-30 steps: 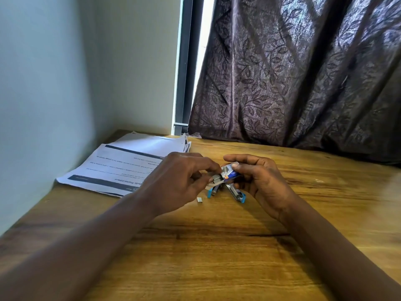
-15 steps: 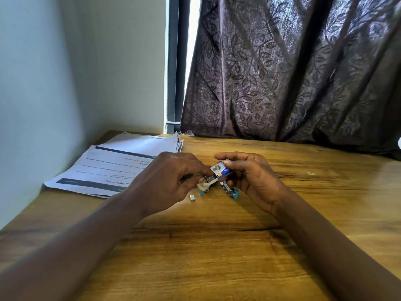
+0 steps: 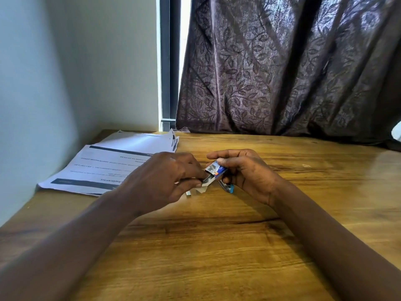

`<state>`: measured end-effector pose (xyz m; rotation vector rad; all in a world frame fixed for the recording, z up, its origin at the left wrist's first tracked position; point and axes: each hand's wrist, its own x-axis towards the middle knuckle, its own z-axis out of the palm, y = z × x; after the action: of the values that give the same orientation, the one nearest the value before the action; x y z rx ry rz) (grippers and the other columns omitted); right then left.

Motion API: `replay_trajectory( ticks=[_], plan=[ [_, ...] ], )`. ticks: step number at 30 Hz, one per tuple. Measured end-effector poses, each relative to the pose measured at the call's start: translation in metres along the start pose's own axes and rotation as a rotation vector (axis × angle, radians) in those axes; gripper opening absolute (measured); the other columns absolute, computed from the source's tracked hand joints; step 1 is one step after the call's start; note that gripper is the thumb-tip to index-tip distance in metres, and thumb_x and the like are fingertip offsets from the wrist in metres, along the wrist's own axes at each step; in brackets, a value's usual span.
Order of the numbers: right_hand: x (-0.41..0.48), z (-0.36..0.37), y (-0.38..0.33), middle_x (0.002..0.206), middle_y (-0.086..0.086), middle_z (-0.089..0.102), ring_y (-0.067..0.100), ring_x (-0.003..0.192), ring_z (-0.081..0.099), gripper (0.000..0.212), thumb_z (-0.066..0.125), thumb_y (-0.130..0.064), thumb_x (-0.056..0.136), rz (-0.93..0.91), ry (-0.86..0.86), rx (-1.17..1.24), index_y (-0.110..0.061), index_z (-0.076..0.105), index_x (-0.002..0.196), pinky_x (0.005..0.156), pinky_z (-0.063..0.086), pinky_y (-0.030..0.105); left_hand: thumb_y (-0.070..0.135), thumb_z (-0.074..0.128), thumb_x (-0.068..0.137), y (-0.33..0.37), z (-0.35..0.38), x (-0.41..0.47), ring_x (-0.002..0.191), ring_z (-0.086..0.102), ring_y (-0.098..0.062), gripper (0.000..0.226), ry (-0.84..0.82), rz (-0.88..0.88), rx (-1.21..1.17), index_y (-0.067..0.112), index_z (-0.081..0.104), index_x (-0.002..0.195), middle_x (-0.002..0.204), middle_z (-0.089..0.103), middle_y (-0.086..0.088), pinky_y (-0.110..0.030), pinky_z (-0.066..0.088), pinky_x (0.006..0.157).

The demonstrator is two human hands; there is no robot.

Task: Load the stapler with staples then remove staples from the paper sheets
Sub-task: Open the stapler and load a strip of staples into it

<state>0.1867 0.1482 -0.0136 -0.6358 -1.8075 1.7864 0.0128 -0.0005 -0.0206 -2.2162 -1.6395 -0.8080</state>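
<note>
At mid-frame the right hand point(image 3: 247, 172) curls round a small staple box point(image 3: 217, 168), its open end tilted toward the left hand point(image 3: 165, 181). That hand's thumb and fingertips pinch a strip of staples point(image 3: 207, 178) at the box's mouth. Just beneath them the stapler point(image 3: 227, 188) — blue-tipped — lies on the wooden table point(image 3: 217, 246). The paper sheets point(image 3: 108, 161) lie at centre left.

A small blue-and-white staple box point(image 3: 217, 169) is tilted with its open end lower left, what looks like a strip of staples point(image 3: 207, 179) showing at its mouth, just above the blue-tipped metal stapler point(image 3: 227, 188), with a short loose staple piece point(image 3: 188, 193) close by and printed paper sheets point(image 3: 121, 161) stacked at far left.
</note>
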Motion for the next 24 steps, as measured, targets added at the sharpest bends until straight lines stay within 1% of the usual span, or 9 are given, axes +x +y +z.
replay_trajectory(
  ticks=[3,7,12,14,18,21,24],
  plan=[
    [0.001,0.0,-0.001,0.098,0.026,0.069,0.016,0.065,0.059,0.026,0.053,0.004,0.097,0.016,-0.023,0.009,0.003,0.071,0.115,0.05,0.048,0.02,0.025,0.071,0.094,0.0,-0.001,0.0,0.093,0.071,-0.007,0.02,0.009,0.004,-0.006,0.027,0.078,0.112,0.108,0.073,0.013,-0.035,0.057,0.079],
    [0.003,-0.002,0.001,0.095,0.025,0.068,0.015,0.062,0.06,0.026,0.053,0.003,0.097,0.024,-0.036,0.023,0.004,0.07,0.116,0.049,0.048,0.02,0.027,0.067,0.095,0.002,-0.002,0.0,0.093,0.07,-0.006,0.02,0.039,0.02,0.034,0.026,0.079,0.11,0.107,0.074,0.011,-0.034,0.058,0.078],
    [0.004,-0.003,0.001,0.081,0.014,0.069,0.014,0.059,0.062,0.028,0.052,0.002,0.097,0.037,-0.039,0.06,0.005,0.069,0.118,0.05,0.048,0.021,0.018,0.073,0.094,0.005,-0.001,0.001,0.097,0.071,-0.005,0.018,0.135,0.003,-0.03,0.02,0.08,0.11,0.107,0.076,0.007,-0.033,0.058,0.083],
    [0.003,-0.003,0.001,0.08,0.014,0.07,0.015,0.061,0.063,0.028,0.053,0.001,0.096,0.044,-0.045,0.08,0.005,0.069,0.119,0.051,0.047,0.021,0.016,0.073,0.094,0.007,0.0,0.001,0.097,0.07,-0.004,0.018,0.185,-0.03,-0.055,0.02,0.08,0.11,0.107,0.076,0.008,-0.031,0.058,0.083],
    [0.004,-0.002,0.002,0.086,0.015,0.073,0.016,0.063,0.065,0.028,0.052,0.001,0.096,0.057,-0.051,0.118,0.004,0.07,0.118,0.053,0.049,0.021,0.018,0.073,0.094,0.007,0.004,-0.001,0.088,0.07,-0.004,0.017,0.242,-0.112,-0.12,0.022,0.08,0.109,0.103,0.075,0.012,-0.026,0.056,0.074],
    [0.005,-0.004,0.003,0.078,0.013,0.072,0.015,0.061,0.066,0.026,0.053,0.001,0.096,0.066,-0.029,0.136,0.002,0.071,0.114,0.053,0.051,0.021,0.02,0.072,0.094,0.008,0.007,-0.001,0.083,0.071,-0.004,0.015,0.298,-0.167,-0.153,0.023,0.079,0.108,0.1,0.074,0.015,-0.025,0.057,0.072],
    [0.007,-0.005,0.005,0.073,0.011,0.071,0.015,0.061,0.066,0.026,0.053,0.0,0.095,0.079,0.02,0.151,0.001,0.073,0.111,0.052,0.052,0.02,0.019,0.072,0.094,0.011,0.007,0.001,0.082,0.071,-0.002,0.015,0.362,-0.186,-0.176,0.02,0.079,0.107,0.098,0.074,0.016,-0.015,0.055,0.072]
  ],
)
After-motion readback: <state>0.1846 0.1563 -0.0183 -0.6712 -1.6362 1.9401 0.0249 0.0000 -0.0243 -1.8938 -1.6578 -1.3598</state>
